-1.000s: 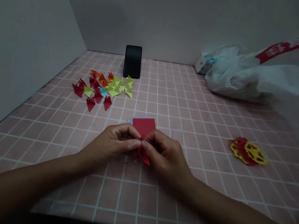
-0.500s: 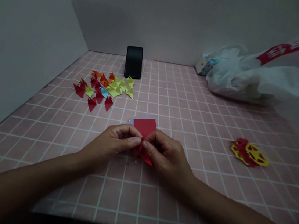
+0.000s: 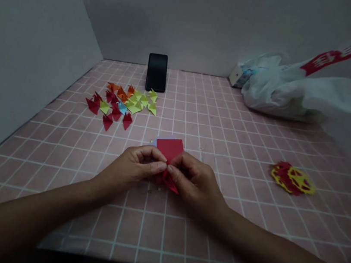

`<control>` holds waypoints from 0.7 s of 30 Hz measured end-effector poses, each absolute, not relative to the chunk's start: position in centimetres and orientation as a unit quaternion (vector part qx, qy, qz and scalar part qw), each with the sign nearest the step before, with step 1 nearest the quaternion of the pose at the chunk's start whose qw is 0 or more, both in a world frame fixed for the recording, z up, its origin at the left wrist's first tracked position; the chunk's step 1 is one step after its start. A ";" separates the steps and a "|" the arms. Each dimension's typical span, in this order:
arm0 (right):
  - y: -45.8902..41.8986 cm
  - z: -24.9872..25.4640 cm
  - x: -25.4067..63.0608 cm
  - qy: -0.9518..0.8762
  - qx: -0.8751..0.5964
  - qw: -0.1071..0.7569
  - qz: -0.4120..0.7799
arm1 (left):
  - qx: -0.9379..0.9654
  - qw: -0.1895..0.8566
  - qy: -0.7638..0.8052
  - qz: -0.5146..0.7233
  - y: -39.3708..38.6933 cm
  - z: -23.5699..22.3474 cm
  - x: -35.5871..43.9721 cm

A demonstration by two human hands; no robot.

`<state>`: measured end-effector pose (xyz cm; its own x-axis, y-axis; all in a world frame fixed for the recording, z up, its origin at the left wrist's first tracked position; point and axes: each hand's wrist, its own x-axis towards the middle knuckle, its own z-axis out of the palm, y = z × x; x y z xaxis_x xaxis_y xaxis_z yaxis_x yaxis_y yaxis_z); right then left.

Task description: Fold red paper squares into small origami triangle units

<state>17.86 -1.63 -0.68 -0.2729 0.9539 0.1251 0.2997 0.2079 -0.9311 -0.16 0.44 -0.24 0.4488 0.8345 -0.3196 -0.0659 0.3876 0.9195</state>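
Between my hands is a piece of folded red paper (image 3: 171, 184), its pointed end angling down to the right. My left hand (image 3: 140, 162) pinches it from the left, thumb against fingers. From the other side my right hand (image 3: 197, 178) grips it the same way, the two thumb tips nearly meeting. The fingers cover most of the folds. Just beyond them lies a flat red paper sheet (image 3: 169, 147), over a pale lilac sheet (image 3: 154, 142) whose edge peeks out at the left and back.
Several small folded paper figures (image 3: 121, 102) in red, orange, yellow and blue lie at the back left. A black phone (image 3: 156, 73) stands behind them. Red and yellow paper cut-outs (image 3: 293, 179) sit at the right. A white plastic bag (image 3: 285, 90) and a box (image 3: 238, 75) are at the back right.
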 end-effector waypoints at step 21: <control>-1.3 -0.4 18.1 -0.639 -0.436 0.375 0.511 | 0.484 0.684 0.452 0.308 0.5 0.3 0.0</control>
<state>18.08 -1.34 -0.35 -0.3386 0.9403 0.0336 0.1743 0.0978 -0.9798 -0.04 0.47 0.34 0.4022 0.8578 -0.3200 0.0160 0.3429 0.9393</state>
